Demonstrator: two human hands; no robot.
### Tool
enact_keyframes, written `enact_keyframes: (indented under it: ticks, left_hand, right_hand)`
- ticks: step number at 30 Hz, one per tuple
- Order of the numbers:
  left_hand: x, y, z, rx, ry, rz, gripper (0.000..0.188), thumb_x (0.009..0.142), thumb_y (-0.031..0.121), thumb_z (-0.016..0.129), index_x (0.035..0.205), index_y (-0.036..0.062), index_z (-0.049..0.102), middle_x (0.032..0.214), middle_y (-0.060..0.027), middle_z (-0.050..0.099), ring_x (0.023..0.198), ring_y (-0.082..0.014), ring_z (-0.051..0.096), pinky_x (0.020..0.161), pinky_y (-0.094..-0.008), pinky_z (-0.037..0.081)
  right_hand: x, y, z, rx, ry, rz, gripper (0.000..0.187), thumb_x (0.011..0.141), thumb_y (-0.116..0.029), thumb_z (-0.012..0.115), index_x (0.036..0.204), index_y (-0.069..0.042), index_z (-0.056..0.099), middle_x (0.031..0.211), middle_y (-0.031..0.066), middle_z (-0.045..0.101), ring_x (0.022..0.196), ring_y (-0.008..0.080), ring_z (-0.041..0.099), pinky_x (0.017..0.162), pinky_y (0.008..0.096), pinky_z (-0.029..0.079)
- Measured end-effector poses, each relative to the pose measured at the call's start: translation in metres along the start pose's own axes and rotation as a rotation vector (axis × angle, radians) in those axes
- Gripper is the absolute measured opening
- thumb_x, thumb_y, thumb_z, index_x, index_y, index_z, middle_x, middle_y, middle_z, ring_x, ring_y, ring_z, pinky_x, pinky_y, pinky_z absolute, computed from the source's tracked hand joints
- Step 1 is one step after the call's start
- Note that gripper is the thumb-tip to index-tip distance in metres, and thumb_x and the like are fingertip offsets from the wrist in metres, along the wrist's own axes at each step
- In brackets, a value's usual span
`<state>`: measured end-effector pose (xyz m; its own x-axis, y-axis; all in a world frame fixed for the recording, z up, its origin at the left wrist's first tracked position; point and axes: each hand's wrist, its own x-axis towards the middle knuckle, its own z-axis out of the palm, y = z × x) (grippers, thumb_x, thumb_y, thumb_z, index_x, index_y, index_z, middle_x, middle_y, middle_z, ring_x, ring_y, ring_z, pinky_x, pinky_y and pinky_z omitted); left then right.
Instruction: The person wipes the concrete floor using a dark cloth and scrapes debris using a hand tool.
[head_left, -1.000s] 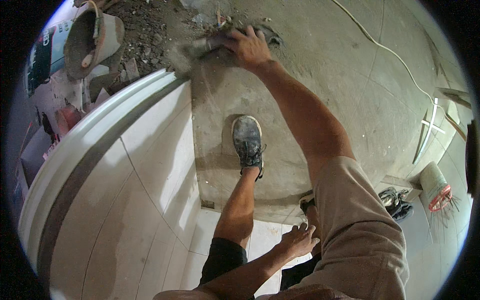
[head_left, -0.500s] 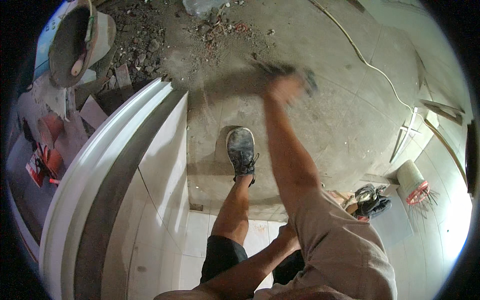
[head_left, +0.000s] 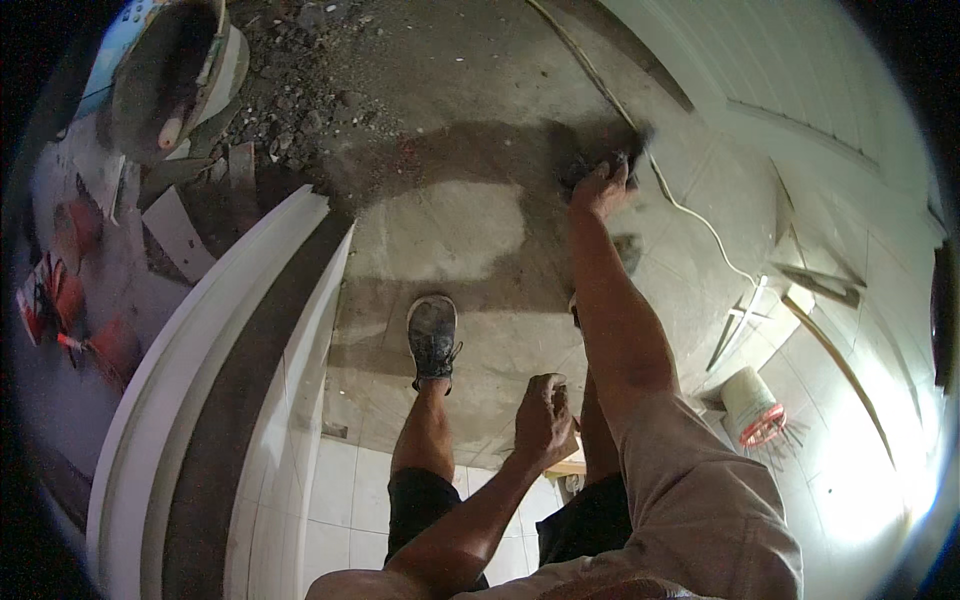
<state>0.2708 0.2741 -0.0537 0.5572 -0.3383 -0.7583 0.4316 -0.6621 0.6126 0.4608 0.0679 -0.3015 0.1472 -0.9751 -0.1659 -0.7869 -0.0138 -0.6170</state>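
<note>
My right hand (head_left: 603, 187) reaches far out over the grey, dusty floor (head_left: 450, 225). Its fingers are closed around a dark, soft-looking thing (head_left: 574, 172), blurred and partly hidden by the hand, so its kind does not show. The hand is just left of a pale cable (head_left: 655, 175) lying on the floor. Nearer to me, my left hand (head_left: 545, 410) is curled into a loose fist in front of my right leg, and nothing shows in it.
Rubble (head_left: 300, 110) and a tilted bucket (head_left: 237, 75) lie far left, beside broken tile pieces (head_left: 178, 235). A white-edged low wall (head_left: 215, 300) runs along my left. At right are a cross-shaped piece (head_left: 740, 320) and a pale container with a red rim (head_left: 748, 400).
My right hand has moved rightward with the dark thing, closer to the cable. My left hand has come up from my knee and forward. The view has shifted to the right.
</note>
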Motion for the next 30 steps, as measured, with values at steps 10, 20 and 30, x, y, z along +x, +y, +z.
enact_keyframes:
  ticks: [10, 20, 30]
  left_hand:
    - [0.038, 0.089, -0.032, -0.528, 0.010, -0.272, 0.025, 0.096, 0.012, 0.056, 0.118, 0.0010, 0.055, 0.110, -0.0192, 0.059, 0.090, -0.0323, 0.065, 0.077, -0.0412, 0.054]
    - [0.062, 0.071, -0.031, -0.255, 0.145, -0.128, 0.028, 0.095, 0.019, 0.061, 0.119, 0.0036, 0.058, 0.110, -0.0179, 0.061, 0.097, -0.0330, 0.064, 0.086, -0.0412, 0.052]
    - [0.051, 0.073, -0.054, -0.341, 0.256, -0.124, 0.026, 0.094, 0.016, 0.062, 0.118, 0.0068, 0.058, 0.105, -0.0159, 0.061, 0.091, -0.0318, 0.063, 0.081, -0.0422, 0.052]
  right_hand:
    - [-0.049, -0.241, 0.150, -0.269, -0.611, -0.876, 0.058, 0.098, -0.029, 0.053, 0.150, -0.009, 0.036, 0.146, 0.0163, 0.045, 0.130, 0.0420, 0.043, 0.108, 0.0498, 0.037]
    - [-0.099, 0.098, 0.027, -0.387, -1.531, -2.046, 0.044, 0.087, -0.027, 0.060, 0.131, -0.021, 0.058, 0.136, 0.0062, 0.051, 0.125, 0.0397, 0.046, 0.100, 0.0616, 0.038]
    - [-0.103, -0.289, 0.246, -0.314, -0.915, -1.775, 0.050, 0.097, -0.021, 0.052, 0.145, -0.007, 0.045, 0.137, 0.0184, 0.053, 0.128, 0.0404, 0.045, 0.104, 0.0502, 0.038]
